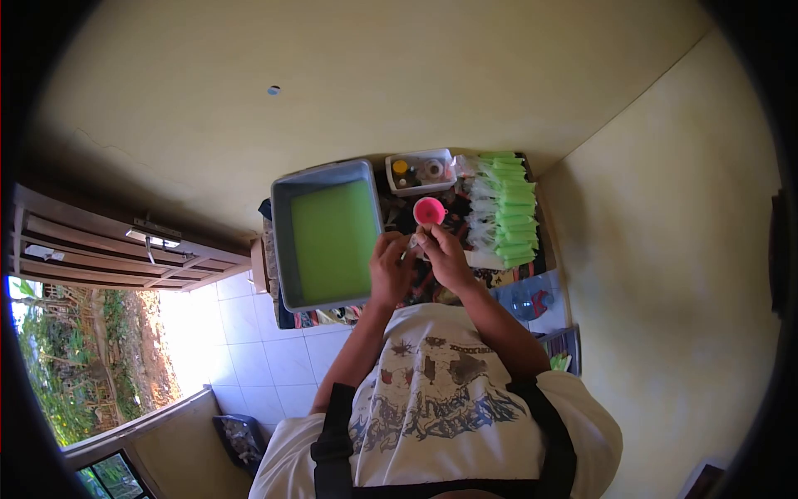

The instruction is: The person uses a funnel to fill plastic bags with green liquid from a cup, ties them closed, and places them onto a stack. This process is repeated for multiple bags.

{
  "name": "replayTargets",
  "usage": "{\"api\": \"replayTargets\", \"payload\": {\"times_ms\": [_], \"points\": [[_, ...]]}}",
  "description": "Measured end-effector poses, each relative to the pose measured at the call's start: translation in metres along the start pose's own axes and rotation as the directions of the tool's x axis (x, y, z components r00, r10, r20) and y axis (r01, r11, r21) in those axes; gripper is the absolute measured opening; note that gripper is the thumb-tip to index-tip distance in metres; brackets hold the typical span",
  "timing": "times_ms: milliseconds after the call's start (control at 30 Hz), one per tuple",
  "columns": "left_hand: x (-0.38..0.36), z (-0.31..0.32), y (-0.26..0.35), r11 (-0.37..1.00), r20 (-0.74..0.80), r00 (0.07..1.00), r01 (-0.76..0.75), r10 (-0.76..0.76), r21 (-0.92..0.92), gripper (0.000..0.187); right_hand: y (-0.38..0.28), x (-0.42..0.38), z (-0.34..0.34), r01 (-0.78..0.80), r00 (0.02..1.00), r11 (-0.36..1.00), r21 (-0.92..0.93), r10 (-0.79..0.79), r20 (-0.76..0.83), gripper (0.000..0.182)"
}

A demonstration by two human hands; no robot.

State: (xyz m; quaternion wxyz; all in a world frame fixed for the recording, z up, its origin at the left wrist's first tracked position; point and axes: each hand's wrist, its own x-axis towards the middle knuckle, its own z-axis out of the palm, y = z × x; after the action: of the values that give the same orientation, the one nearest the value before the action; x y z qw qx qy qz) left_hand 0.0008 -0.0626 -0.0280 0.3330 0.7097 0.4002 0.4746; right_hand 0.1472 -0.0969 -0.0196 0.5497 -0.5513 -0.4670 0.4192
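Both hands are close together at the middle of the table, just below a pink funnel [429, 210]. My left hand [391, 266] has its fingers bent inward around something small and pale, too small to name. My right hand [445, 256] pinches at the same spot, its fingertips near the funnel's lower rim. Left of the hands stands a grey tub [281, 241] holding green liquid [334, 243]. To the right lie several filled green plastic bags [515, 212] in a row, their clear ends pointing left.
A white container [421, 190] with a yellow-lidded jar and a tape roll stands behind the funnel. A patterned cloth covers the table. A large clear bottle [525, 301] is at the right front. An open doorway is at the left, and a dark bin [241, 441] is at the lower left.
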Motion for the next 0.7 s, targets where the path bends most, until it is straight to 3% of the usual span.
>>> {"api": "replayTargets", "payload": {"times_ms": [100, 133, 233, 333, 433, 467, 567, 633, 667, 700], "points": [[0.001, -0.001, -0.019, 0.997, 0.094, 0.992, -0.080, 0.080, 0.002, 0.017, 0.008, 0.005, 0.001, 0.345, 0.926, 0.851, -0.396, -0.378, -0.004, 0.014], [0.000, 0.000, -0.019, 0.997, 0.091, 0.992, -0.083, 0.082, 0.005, 0.016, -0.004, 0.001, 0.002, 0.238, 0.965, 0.925, -0.296, -0.259, -0.034, 0.014], [-0.002, 0.001, -0.016, 0.994, 0.113, 0.988, -0.108, 0.104, 0.034, 0.013, 0.013, -0.003, 0.002, 0.085, 0.990, 0.992, -0.093, -0.095, -0.106, 0.014], [-0.001, 0.011, -0.014, 0.988, 0.155, 0.979, -0.141, 0.131, 0.060, 0.011, 0.027, 0.000, -0.011, -0.076, 0.977, 0.919, 0.387, 0.147, -0.156, 0.014], [-0.009, 0.030, -0.010, 0.990, 0.149, 0.982, -0.129, 0.119, 0.062, 0.011, 0.021, 0.003, -0.028, -0.077, 0.978, 0.883, 0.464, 0.157, -0.136, 0.011], [-0.010, 0.037, -0.008, 0.990, 0.128, 0.985, -0.126, 0.118, 0.064, 0.011, 0.026, 0.003, -0.034, 0.007, 0.991, 0.877, 0.480, 0.058, -0.122, 0.011], [-0.012, 0.060, 0.000, 0.993, 0.115, 0.990, -0.090, 0.081, 0.079, 0.011, 0.044, 0.006, -0.071, 0.073, 0.997, 0.954, 0.291, -0.057, -0.060, 0.020], [-0.011, 0.076, 0.014, 0.998, 0.136, 0.990, 0.014, -0.022, 0.059, 0.011, 0.042, 0.002, -0.095, 0.028, 0.999, 0.974, 0.224, -0.036, 0.031, 0.023], [-0.009, 0.086, 0.021, 0.993, 0.112, 0.993, -0.036, 0.024, 0.108, 0.011, 0.040, 0.001, -0.106, 0.008, 0.997, 0.982, 0.189, -0.022, 0.076, 0.024], [-0.008, 0.099, 0.024, 0.995, 0.117, 0.993, -0.034, 0.023, 0.092, 0.010, 0.040, 0.002, -0.116, 0.111, 0.994, 0.992, 0.058, -0.111, 0.010, 0.021]]}}
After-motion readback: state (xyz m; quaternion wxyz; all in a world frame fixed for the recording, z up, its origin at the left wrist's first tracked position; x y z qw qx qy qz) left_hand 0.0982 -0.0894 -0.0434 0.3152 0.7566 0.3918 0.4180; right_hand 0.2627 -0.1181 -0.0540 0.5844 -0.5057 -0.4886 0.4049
